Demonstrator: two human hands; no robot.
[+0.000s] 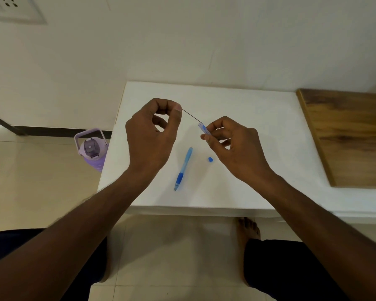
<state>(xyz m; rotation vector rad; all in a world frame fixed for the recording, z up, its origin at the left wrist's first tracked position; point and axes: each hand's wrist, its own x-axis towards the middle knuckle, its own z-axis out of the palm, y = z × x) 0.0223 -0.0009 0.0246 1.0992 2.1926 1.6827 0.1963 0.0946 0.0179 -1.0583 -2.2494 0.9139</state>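
My left hand (154,135) pinches one end of a thin dark pencil lead (191,115) between thumb and forefinger above the white table (258,170). The lead's other end sits in the mouth of a small clear-blue lead case (203,128), which my right hand (232,146) holds by its lower part. A blue mechanical pencil (183,169) lies on the table below and between the hands. The case's small blue cap (210,159) lies just right of the pencil.
A wooden board (352,137) lies at the table's right end. A purple water bottle (92,148) stands on the tiled floor left of the table. A wall with a socket (11,7) rises behind. My knees and a bare foot (248,230) are below the table's front edge.
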